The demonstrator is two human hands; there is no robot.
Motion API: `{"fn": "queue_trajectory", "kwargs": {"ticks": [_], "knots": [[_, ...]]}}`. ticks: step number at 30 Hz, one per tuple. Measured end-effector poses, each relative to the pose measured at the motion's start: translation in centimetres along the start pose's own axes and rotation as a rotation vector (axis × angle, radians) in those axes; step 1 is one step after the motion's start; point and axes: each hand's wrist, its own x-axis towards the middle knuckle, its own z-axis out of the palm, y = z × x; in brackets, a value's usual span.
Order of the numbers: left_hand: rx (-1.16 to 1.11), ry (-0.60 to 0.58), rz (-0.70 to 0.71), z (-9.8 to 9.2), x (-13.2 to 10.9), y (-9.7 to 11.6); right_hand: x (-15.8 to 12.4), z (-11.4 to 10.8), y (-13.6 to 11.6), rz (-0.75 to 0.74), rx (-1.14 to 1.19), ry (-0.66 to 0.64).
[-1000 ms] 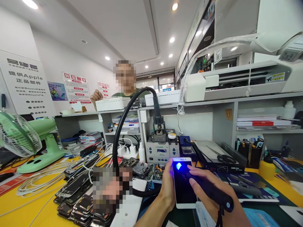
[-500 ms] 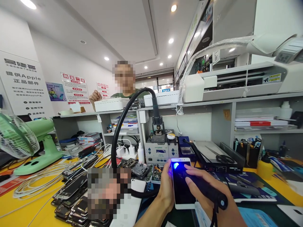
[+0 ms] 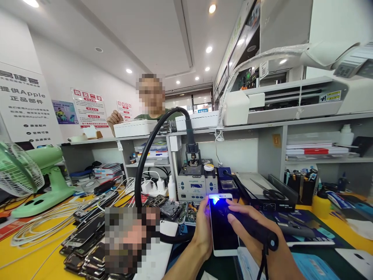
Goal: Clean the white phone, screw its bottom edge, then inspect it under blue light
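Observation:
My left hand (image 3: pixel 201 229) is closed around the left edge of a white-framed smartphone (image 3: pixel 225 243), held tilted with its dark screen toward me. In my right hand (image 3: pixel 266 222) is a black flashlight (image 3: pixel 259 232) with a wrist strap dangling from its tail. Its head points at the upper part of the screen, where a bright blue-violet glow falls. The fingers of my right hand wrap the flashlight's barrel, and its front end hides part of the phone's right side.
Behind the phone stands a hot-air rework station (image 3: pixel 194 188) with a thick black hose (image 3: pixel 142 163) arching leftward. Stripped phones (image 3: pixel 87 237), white cables (image 3: pixel 37 225) and a green fan (image 3: pixel 49 182) fill the left. Scissors (image 3: pixel 271 193) lie right. Across the counter sits a person (image 3: pixel 151 112).
The view has shifted slightly, so the surroundings sit a little further left. Both hands keep their hold on the phone and flashlight, and the blue glow stays on the screen's top.

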Motion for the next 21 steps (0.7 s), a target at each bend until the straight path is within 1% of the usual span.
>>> {"fn": "queue_trajectory", "kwargs": {"ticks": [5,8,11,16,21], "knots": [[-0.008,-0.076,0.006,0.2,-0.2,0.0,0.1,-0.6,-0.1,0.060,0.024,0.043],[-0.008,-0.090,-0.004,0.2,-0.2,0.1,0.1,-1.0,-0.1,0.093,0.047,0.077],[-0.002,-0.080,-0.017,0.0,-0.1,0.2,0.2,-1.2,0.2,0.101,0.052,0.096],[0.013,-0.024,-0.014,-0.1,0.1,0.4,0.2,-1.6,1.0,0.115,0.097,0.104],[0.026,0.004,-0.005,-0.4,0.3,0.5,0.3,-2.0,0.9,0.125,0.084,0.109]]}}
